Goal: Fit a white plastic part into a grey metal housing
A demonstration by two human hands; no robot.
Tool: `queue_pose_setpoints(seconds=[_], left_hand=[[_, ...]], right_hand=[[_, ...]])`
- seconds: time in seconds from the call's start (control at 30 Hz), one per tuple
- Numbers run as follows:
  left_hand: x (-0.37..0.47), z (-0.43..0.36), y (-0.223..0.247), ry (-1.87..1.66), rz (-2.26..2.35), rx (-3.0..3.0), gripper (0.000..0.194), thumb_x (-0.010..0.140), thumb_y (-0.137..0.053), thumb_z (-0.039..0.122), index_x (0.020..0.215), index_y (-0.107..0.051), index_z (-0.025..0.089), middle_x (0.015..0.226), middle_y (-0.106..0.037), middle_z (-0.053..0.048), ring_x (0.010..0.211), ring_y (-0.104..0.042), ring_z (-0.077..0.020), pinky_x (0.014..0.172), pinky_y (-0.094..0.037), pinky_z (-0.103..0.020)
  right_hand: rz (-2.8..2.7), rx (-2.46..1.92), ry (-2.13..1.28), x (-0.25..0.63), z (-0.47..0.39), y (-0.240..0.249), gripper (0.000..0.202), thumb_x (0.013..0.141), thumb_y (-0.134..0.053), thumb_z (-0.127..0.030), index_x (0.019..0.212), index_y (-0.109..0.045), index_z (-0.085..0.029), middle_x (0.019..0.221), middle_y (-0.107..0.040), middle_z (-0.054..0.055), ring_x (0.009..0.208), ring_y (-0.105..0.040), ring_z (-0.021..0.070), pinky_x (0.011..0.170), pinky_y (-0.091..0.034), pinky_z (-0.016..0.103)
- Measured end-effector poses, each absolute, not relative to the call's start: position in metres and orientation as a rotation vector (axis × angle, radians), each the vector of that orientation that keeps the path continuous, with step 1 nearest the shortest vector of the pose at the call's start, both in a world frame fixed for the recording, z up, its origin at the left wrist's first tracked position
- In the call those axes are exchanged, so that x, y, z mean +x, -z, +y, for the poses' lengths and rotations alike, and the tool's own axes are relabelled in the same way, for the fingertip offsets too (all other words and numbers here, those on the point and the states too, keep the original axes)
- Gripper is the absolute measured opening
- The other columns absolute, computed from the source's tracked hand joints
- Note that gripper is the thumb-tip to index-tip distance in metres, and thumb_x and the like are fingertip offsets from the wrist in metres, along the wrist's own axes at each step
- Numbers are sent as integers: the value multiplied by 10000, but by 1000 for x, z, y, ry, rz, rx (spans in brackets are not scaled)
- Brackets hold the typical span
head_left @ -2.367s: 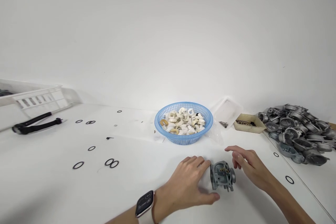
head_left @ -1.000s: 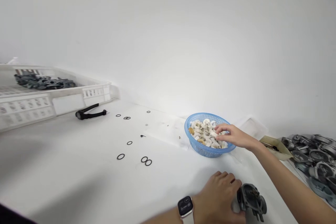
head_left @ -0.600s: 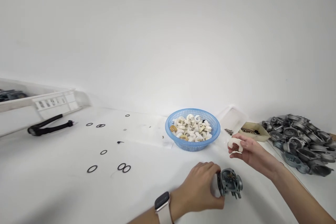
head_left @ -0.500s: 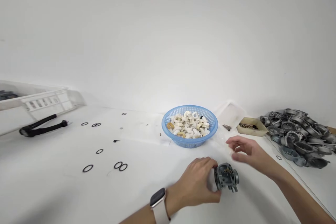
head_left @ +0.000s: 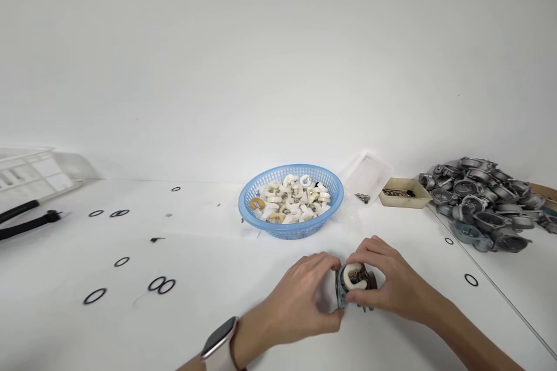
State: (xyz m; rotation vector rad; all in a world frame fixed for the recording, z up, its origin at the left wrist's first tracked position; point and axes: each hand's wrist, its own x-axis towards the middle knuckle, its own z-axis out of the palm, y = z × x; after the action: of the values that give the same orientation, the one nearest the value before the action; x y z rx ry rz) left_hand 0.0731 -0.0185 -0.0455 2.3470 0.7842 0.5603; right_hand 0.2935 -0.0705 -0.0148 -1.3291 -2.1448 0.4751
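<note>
A grey metal carburetor body stands on the white table, gripped at its left side between the thumb and fingers of my left hand. My right hand pinches a white C-shaped float that lies over the body's open top, around brass parts. Behind my hands a blue mesh basket holds many similar white floats, a few of them yellowish.
Black rubber rings lie scattered at the left, near a black strap and a white crate. At right are a cream tray with small parts, a clear lid, and a heap of metal bowls.
My right hand has moved left and down onto the carburetor body, and the white float now sits over its top. The camera view has turned right.
</note>
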Motion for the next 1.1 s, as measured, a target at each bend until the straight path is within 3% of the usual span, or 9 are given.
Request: queue_pose_setpoints(seconds=[0.17, 0.37, 0.5, 0.67, 0.9, 1.1], left_hand=[[73, -19, 43, -550, 792, 2341, 484, 660, -739, 233, 1108, -556, 251, 1105, -677, -7, 995, -639, -262, 922, -475, -401], [75, -25, 35, -609, 783, 2252, 638, 681, -768, 248, 1280, -549, 281, 1250, -646, -28, 1134, -614, -287, 1005, -473, -416], [77, -28, 34, -688, 763, 2174, 502, 778, -762, 307, 1248, -590, 269, 1226, -657, -39, 1109, -624, -270, 976, -492, -396], [84, -31, 40, -798, 736, 2120, 306, 838, -729, 273, 1135, -657, 264, 1161, -671, -27, 1065, -629, -242, 949, -486, -360], [93, -35, 34, -788, 786, 1977, 200, 833, -723, 256, 1020, -650, 249, 1045, -665, -15, 1000, -624, -235, 901, -475, -348], [94, -36, 35, -789, 807, 1920, 214, 798, -758, 255, 977, -641, 243, 1018, -656, -2, 969, -614, -224, 865, -463, -324]], right_hand=[[-2071, -1432, -653, 290, -70, 14, 316, 747, -890, -293, 995, -696, -267, 936, -613, 0, 910, -552, 219, 783, -460, 346], [-1979, -1462, -835, 292, -71, 16, 406, 731, -892, -428, 1063, -687, -317, 1040, -567, -1, 994, -553, 227, 834, -471, 348], [-1962, -1405, -841, 309, -70, 7, 498, 775, -833, -493, 1202, -632, -332, 1147, -586, 15, 1041, -553, 229, 928, -479, 374], [-1774, -1525, -591, 338, -61, -3, 335, 923, -618, -577, 1089, -654, -289, 1011, -645, 35, 920, -598, 223, 843, -508, 375], [-1598, -1682, -453, 356, -42, 15, 412, 903, -569, -633, 1034, -679, -258, 883, -666, 38, 784, -639, 218, 721, -529, 346], [-1669, -1744, -342, 370, -28, 31, 482, 910, -500, -646, 1067, -674, -224, 911, -686, 70, 844, -653, 234, 741, -552, 342]])
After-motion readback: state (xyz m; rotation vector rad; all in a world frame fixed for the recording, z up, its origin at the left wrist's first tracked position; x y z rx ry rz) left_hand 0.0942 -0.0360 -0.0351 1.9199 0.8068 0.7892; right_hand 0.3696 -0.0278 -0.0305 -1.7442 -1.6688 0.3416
